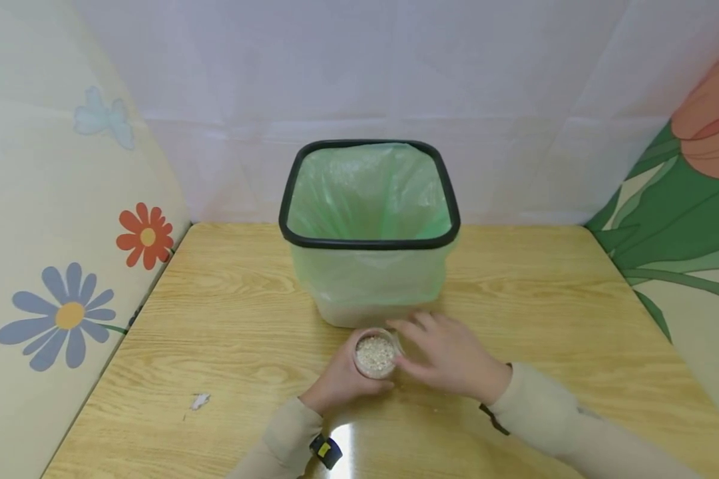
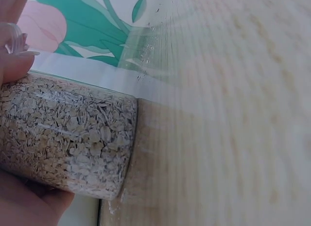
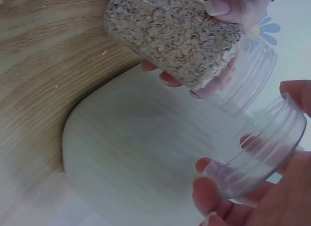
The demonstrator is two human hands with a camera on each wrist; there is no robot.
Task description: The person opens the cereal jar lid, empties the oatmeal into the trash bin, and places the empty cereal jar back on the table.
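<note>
My left hand grips a clear jar of rolled oats, its fingers and thumb round the sides. In the right wrist view the oats fill most of the jar, and its threaded mouth is uncovered. My right hand holds a clear screw lid by its rim with spread fingertips. A small gap separates lid and mouth in that view. The left wrist view has the jar's base close to the tabletop.
A bin with a black rim and green liner stands just behind the hands. Beneath is a wood-grain table, with a pale worn patch at left. Flower-printed panels flank it; a white sheet hangs behind.
</note>
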